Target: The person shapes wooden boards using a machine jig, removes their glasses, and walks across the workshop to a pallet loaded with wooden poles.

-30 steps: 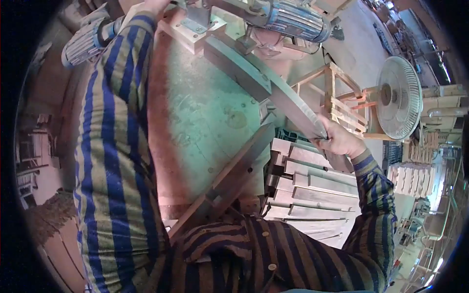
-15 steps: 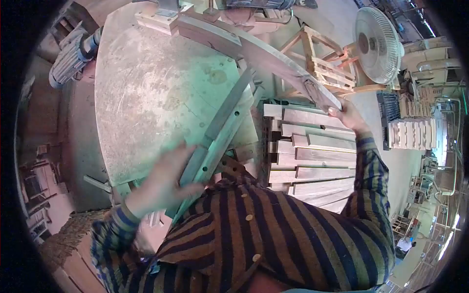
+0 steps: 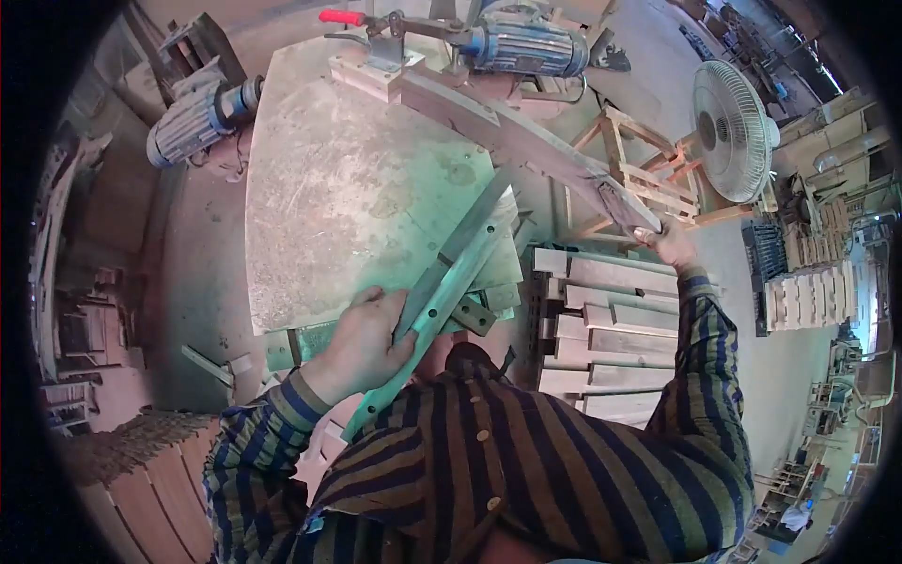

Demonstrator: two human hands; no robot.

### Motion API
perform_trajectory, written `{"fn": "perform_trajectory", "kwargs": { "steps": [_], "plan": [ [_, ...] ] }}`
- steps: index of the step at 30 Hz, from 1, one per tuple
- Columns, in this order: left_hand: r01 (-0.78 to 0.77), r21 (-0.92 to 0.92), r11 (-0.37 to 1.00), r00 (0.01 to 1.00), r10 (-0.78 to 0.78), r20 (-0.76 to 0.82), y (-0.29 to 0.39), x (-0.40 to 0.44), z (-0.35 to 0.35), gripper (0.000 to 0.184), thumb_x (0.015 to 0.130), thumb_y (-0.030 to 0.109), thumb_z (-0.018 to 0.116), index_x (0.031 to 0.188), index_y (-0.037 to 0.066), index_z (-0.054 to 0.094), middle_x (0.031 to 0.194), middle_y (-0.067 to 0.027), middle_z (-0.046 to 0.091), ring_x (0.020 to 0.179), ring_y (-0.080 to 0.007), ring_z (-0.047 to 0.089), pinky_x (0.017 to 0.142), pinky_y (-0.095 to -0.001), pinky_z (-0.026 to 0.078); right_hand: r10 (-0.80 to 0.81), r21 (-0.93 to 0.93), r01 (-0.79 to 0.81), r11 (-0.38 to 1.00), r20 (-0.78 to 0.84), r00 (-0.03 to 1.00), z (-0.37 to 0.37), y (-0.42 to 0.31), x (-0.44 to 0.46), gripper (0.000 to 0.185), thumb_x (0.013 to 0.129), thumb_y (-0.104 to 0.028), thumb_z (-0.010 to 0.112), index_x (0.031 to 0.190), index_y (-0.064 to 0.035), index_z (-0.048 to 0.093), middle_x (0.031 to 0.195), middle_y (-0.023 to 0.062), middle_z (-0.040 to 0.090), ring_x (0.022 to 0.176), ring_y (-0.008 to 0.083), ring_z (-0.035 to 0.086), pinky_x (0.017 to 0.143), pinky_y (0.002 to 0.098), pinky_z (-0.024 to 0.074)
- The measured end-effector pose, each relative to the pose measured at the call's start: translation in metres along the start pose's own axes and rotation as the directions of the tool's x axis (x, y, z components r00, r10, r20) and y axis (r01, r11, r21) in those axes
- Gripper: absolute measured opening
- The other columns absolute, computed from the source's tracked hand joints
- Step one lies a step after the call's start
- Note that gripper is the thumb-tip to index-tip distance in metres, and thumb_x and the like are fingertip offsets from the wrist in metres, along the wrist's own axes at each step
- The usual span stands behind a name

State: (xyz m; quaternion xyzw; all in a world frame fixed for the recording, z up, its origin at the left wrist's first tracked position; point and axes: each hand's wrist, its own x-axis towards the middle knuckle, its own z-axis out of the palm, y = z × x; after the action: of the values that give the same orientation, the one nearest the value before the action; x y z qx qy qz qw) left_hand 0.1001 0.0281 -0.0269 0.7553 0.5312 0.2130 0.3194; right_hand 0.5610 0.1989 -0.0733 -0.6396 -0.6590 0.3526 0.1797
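Left hand [image 3: 355, 344] is gripping the drilled bar [image 3: 453, 287], slanting across the counter [image 3: 319, 197]'s near-right corner; right hand [image 3: 671, 244] is pinching the curved rail [image 3: 556, 158].

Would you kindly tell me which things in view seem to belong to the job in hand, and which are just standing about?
Seemingly part of the job:
long wooden piece, held by the right hand
holed bar, grasped by the left hand
worktable
red-handled clamp

Seemingly just standing about:
fan
wooden frame
pale wood stack
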Motion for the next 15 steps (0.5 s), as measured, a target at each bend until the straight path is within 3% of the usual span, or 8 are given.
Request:
{"fn": "perform_trajectory", "kwargs": {
  "steps": [2, 3, 6, 8, 10, 12, 13, 15],
  "plan": [
    [-0.03, 0.009, 1.0, 1.0, 0.03, 0.006, 0.0, 0.009, -0.007, 0.029, 0.071, 0.009, 0.058, 0.098, -0.001, 0.051, 0.069, -0.0209, 0.055, 0.072, -0.0384, 0.054, 0.087, -0.0407, 0.04, -0.023, 0.021, 0.023, 1.0, 0.023, 0.999, -0.006, 0.005, 0.017, 0.039, 0.077, -0.02, 0.068, 0.109, 0.0001, 0.055, 0.08, 0.0027, 0.06, 0.065, 0.0104, 0.054, 0.059, 0.0242, 0.0438],
    [-0.021, 0.006, 1.0, 1.0, 0.021, 0.021, 0.005, 0.008, -0.012, 0.029, 0.071, 0.009, 0.058, 0.098, -0.001, 0.051, 0.069, -0.0209, 0.055, 0.072, -0.0384, 0.054, 0.087, -0.0407, 0.04, 0.01, 0.026, -0.011, 1.0, 0.041, 0.999, -0.008, -0.005, 0.013, 0.037, 0.076, -0.021, 0.069, 0.104, 0.0003, 0.057, 0.079, 0.0036, 0.06, 0.067, 0.0121, 0.054, 0.061, 0.026, 0.0432],
    [0.023, 0.045, 0.999, 0.999, -0.022, -0.027, 0.011, 0.015, -0.023, 0.022, 0.07, 0.009, 0.06, 0.089, 0.0, 0.052, 0.067, -0.0199, 0.053, 0.07, -0.0383, 0.052, 0.074, -0.0415, 0.043, 0.036, -0.048, -0.034, 0.998, 0.043, 0.998, -0.018, -0.034, 0.018, 0.034, 0.075, -0.022, 0.069, 0.099, -0.0001, 0.06, 0.076, 0.0038, 0.059, 0.068, 0.0133, 0.053, 0.062, 0.0279, 0.0428],
    [0.03, 0.008, 1.0, 0.995, -0.029, -0.094, 0.008, 0.015, -0.022, 0.018, 0.069, 0.009, 0.06, 0.083, 0.001, 0.052, 0.065, -0.0194, 0.05, 0.07, -0.0383, 0.051, 0.064, -0.0427, 0.043, -0.082, -0.066, 0.083, 0.994, 0.02, 0.996, -0.019, -0.021, 0.028, 0.032, 0.075, -0.022, 0.069, 0.096, 0.0002, 0.06, 0.073, 0.0022, 0.058, 0.067, 0.012, 0.053, 0.061, 0.0271, 0.0426],
    [0.001, 0.016, 1.0, 0.994, 0.001, -0.106, 0.005, 0.015, -0.023, 0.018, 0.068, 0.01, 0.06, 0.081, 0.0, 0.052, 0.065, -0.0204, 0.051, 0.069, -0.038, 0.053, 0.062, -0.0418, 0.044, -0.142, 0.048, 0.14, 0.989, 0.029, 0.989, -0.016, -0.028, 0.024, 0.032, 0.075, -0.023, 0.069, 0.095, 0.0001, 0.059, 0.072, 0.0026, 0.057, 0.065, 0.0108, 0.052, 0.059, 0.0258, 0.0429],
    [0.041, 0.002, 0.999, 0.997, -0.04, -0.063, -0.002, 0.014, -0.019, 0.021, 0.068, 0.011, 0.06, 0.084, -0.001, 0.053, 0.068, -0.0216, 0.054, 0.068, -0.0375, 0.055, 0.062, -0.0416, 0.044, 0.083, 0.078, -0.089, 0.993, 0.072, 0.994, -0.015, -0.031, 0.022, 0.032, 0.075, -0.024, 0.07, 0.094, -0.0008, 0.06, 0.071, 0.0032, 0.057, 0.061, 0.0099, 0.051, 0.055, 0.0252, 0.0427],
    [0.042, -0.014, 0.999, 0.996, -0.043, -0.081, -0.005, 0.013, -0.017, 0.026, 0.068, 0.013, 0.06, 0.089, -0.001, 0.055, 0.071, -0.0226, 0.056, 0.067, -0.037, 0.057, 0.063, -0.041, 0.045, -0.021, 0.162, 0.016, 0.987, 0.033, 0.999, -0.007, -0.02, 0.025, 0.029, 0.075, -0.024, 0.07, 0.092, -0.0023, 0.059, 0.068, 0.0027, 0.056, 0.055, 0.0089, 0.049, 0.048, 0.0245, 0.0399],
    [0.068, -0.009, 0.998, 0.995, -0.069, -0.078, -0.015, 0.013, -0.014, 0.027, 0.068, 0.013, 0.06, 0.092, -0.001, 0.055, 0.072, -0.0227, 0.057, 0.068, -0.0364, 0.058, 0.063, -0.0401, 0.045, -0.045, 0.147, 0.038, 0.988, 0.048, 0.998, -0.006, -0.009, 0.037, 0.029, 0.075, -0.024, 0.07, 0.09, -0.0024, 0.059, 0.067, 0.002, 0.055, 0.053, 0.0088, 0.048, 0.047, 0.0243, 0.0386]
  ]
}}
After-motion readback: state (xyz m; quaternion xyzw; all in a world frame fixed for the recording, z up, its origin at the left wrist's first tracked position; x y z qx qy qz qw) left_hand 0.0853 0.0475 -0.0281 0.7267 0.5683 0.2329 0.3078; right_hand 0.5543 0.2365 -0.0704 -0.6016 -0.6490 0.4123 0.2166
